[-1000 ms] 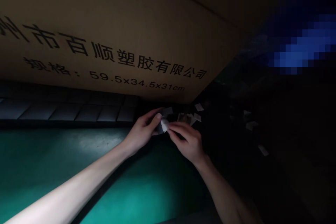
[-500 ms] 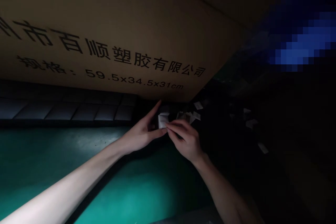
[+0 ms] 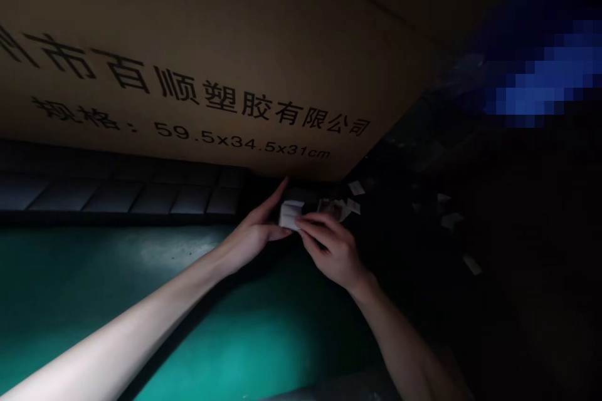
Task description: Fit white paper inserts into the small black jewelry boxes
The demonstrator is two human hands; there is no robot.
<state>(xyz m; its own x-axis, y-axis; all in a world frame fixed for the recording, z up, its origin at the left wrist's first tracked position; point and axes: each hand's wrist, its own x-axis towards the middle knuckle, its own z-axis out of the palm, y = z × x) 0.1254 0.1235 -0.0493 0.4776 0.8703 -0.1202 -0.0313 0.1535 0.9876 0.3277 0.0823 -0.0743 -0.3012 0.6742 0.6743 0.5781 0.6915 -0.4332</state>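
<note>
Head view, looking forward and down: the person's left hand (image 3: 254, 235) and right hand (image 3: 332, 249) are meeting above the far edge of a teal work surface (image 3: 202, 326), both working at a small white folded piece (image 3: 289, 214). The dim light is leaving its material unsettled, though it appears to be paper or thin film.

The right hand is closing thumb and fingertips on the lower right of the piece, gripping it firmly enough to carry it. The left hand is standing more open, its forefinger pointing up past the piece and its thumb reaching just beneath it; whether this hand is bearing on the piece cannot be told.

The work in hand appears to be the folding or shaping of this small piece. Its folded edges are judged to call for a steady pinch from the right hand while the left thumb and forefinger stay close.

Several small pale scraps (image 3: 333, 208) are lying just beyond the hands, and others (image 3: 451, 220) are scattered across a dark surface to the right. A cardboard carton (image 3: 188, 56) printed with black Chinese characters and "59.5x34.5x31cm" is filling the upper view, above a dark padded panel (image 3: 126, 200). A blurred blue patch (image 3: 540, 88) is occupying the upper right.
</note>
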